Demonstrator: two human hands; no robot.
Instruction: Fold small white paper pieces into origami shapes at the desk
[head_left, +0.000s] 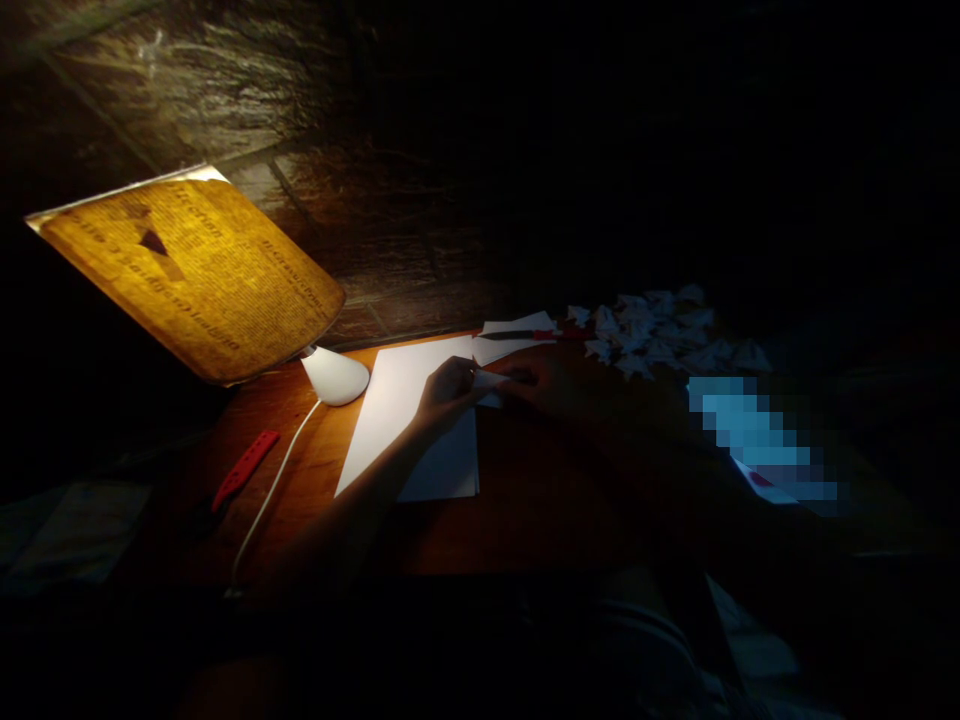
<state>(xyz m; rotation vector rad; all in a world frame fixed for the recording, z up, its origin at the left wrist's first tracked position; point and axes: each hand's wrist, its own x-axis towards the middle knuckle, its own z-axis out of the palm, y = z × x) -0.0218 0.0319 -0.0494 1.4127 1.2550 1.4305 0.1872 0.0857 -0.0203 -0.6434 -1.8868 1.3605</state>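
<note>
My left hand is closed on a small folded piece of white paper, thumb and fingers pinching its left side. From the other side my right hand, mostly lost in shadow, has its fingers on the same paper. Beneath my left hand and forearm lies a stack of white paper sheets on the wooden table. Just beyond the hands are smaller paper pieces, with a long dark tool with a red part lying across them; its kind is unclear.
At the left stands a lamp with a printed yellow shade and white base. Its white cord runs to the front edge, past a red slotted object. A pile of folded paper shapes sits at back right, near a blurred-out bright patch.
</note>
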